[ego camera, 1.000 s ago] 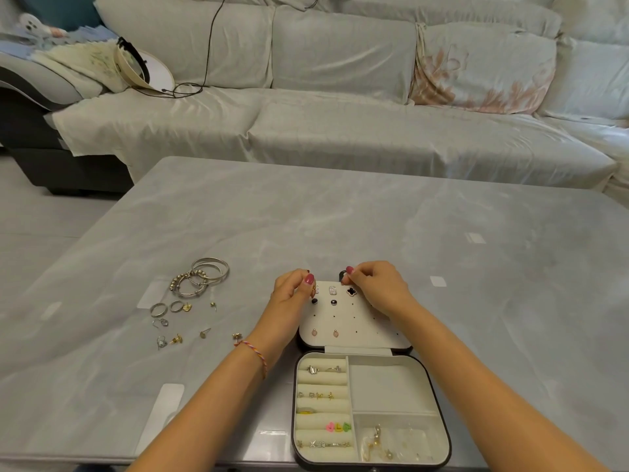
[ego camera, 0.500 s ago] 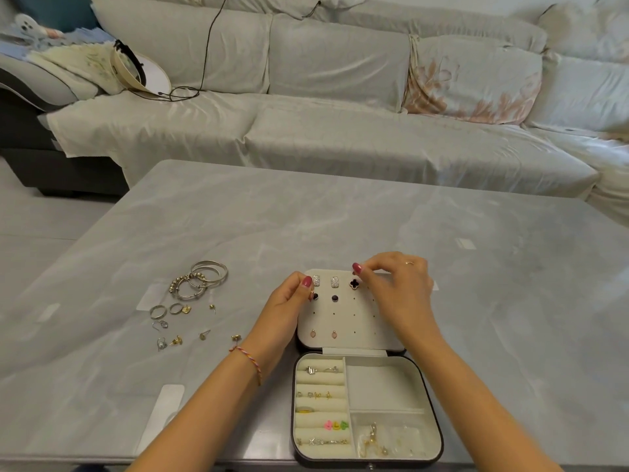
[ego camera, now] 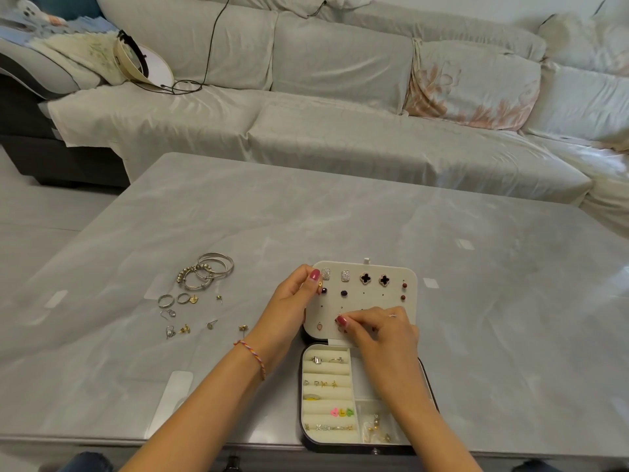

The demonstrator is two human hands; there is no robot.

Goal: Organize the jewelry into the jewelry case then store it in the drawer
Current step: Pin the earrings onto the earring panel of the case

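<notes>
The open jewelry case [ego camera: 301, 403] lies at the table's near edge, its tray holding rings and small earrings in padded rolls. Its white lid panel [ego camera: 374, 301] stands open behind, studded with crystal, black clover and dark bead earrings. My left hand [ego camera: 292, 301] pinches the panel's upper left edge between thumb and fingers. My right hand [ego camera: 381, 332] sits low on the panel, thumb and forefinger pinched on a tiny earring beside a pink heart stud [ego camera: 319, 326]. Silver bangles [ego camera: 211, 270], rings [ego camera: 166, 300] and loose earrings [ego camera: 183, 329] lie on the table to the left.
The grey marble table [ego camera: 476, 318] stretches far to the right and back. A covered sofa [ego camera: 340, 137] with a floral cushion [ego camera: 469, 93] runs behind it. A round object with a black cable [ego camera: 143, 63] lies on the sofa's left end.
My right hand has come down from the black clover earrings in the panel's top row to its bottom row. My left hand stays on the panel's left edge.
</notes>
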